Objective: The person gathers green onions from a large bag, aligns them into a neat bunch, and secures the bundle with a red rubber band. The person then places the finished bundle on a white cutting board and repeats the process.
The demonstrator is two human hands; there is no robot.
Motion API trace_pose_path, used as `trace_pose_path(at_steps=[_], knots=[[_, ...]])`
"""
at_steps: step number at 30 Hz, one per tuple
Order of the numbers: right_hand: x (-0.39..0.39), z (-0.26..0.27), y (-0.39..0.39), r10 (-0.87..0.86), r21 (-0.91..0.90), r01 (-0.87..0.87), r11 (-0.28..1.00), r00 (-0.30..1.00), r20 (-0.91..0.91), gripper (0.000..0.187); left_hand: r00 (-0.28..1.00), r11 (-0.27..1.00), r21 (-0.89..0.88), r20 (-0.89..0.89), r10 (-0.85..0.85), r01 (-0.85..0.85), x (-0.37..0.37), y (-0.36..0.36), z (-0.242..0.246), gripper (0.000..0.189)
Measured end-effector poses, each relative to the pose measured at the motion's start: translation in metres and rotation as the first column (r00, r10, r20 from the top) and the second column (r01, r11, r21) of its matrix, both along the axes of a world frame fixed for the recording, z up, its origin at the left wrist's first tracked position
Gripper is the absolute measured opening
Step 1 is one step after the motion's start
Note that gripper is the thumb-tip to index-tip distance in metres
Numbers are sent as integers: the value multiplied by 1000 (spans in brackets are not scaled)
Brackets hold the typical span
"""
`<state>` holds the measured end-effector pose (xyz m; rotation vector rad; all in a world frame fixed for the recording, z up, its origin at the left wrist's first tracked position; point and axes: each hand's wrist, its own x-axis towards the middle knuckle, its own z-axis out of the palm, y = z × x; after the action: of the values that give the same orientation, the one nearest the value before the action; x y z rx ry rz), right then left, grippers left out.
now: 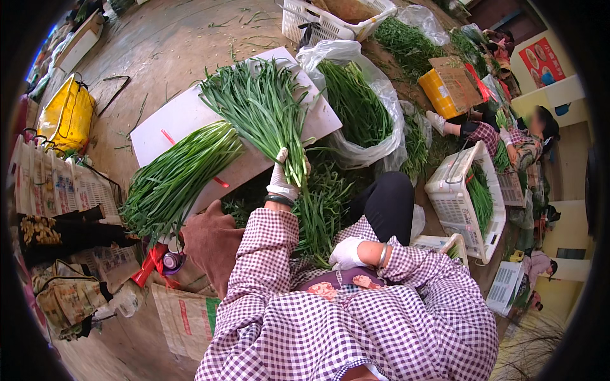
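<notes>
My left hand, in a white glove with a dark bracelet at the wrist, is closed around the pale stems of a bunch of leafy greens, whose leaves fan out over a white board. Another pile of long green leaves rests across the board's near left edge. My right hand, gloved in white with a bangle, is low at my lap against the lower ends of some long green stems. Its fingers are mostly hidden, so its hold on them is unclear. More loose greens lie below the board.
An open clear plastic bag of greens stands right of the board. White plastic crates are at the right, with a person handling greens beyond. A yellow bag, another crate and a brown cloth lie left.
</notes>
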<state>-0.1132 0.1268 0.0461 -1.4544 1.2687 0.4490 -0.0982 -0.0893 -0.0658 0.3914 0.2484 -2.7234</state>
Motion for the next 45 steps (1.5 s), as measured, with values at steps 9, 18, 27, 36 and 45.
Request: trace_pose_path(at_steps=[9, 18, 27, 36, 45], knots=[[0, -37, -10, 332, 54, -328, 943, 926, -178, 25, 993, 998, 59, -112, -22, 29, 0, -12, 0, 51], [-134, -30, -110, -802, -490, 820, 297, 493, 338, 54, 957, 991, 107, -285, -47, 81, 16, 7, 0, 57], [-98, -35, -172, -883, 486, 870, -85, -292, 367, 44, 989, 997, 52, -142, -51, 59, 27, 17, 16, 55], [-80, -66, -184, -743, 3, 972, -236, -182, 645, 49, 911, 935, -353, 380, 158, -15, 28, 32, -6, 37], [-115, -107, -170, -688, 249, 917, -312, -399, 606, 34, 948, 999, -17, 313, 54, -51, 33, 28, -17, 16]])
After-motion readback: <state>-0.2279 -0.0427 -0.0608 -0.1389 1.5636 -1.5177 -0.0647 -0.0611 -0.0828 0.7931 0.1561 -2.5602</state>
